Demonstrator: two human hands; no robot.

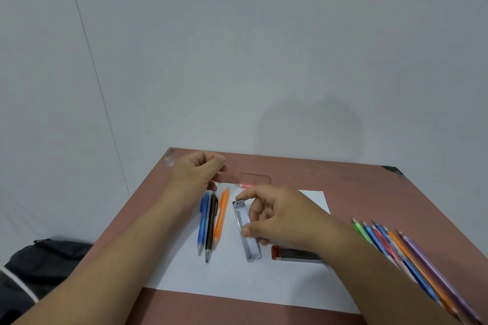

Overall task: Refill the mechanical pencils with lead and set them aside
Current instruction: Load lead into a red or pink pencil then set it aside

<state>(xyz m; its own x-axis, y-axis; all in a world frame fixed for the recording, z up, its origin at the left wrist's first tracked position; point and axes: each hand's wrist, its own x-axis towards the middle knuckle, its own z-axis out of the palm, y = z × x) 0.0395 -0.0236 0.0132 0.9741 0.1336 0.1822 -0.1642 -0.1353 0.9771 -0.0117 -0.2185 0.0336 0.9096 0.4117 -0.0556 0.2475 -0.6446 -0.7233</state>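
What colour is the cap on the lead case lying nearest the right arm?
Red, seen in the head view: the lead case has a red cap.

A plain grey-white wall (pixel 237 47) fills the upper frame, a thin seam running down its left side. A reddish-brown table (pixel 369 192) occupies the lower centre and right. A dark bag (pixel 39 266) sits lower left.

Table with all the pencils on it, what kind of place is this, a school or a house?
Can't tell for sure. It looks like a plain desk against a bare wall, with white paper, mechanical pencils and a dark bag beside it.
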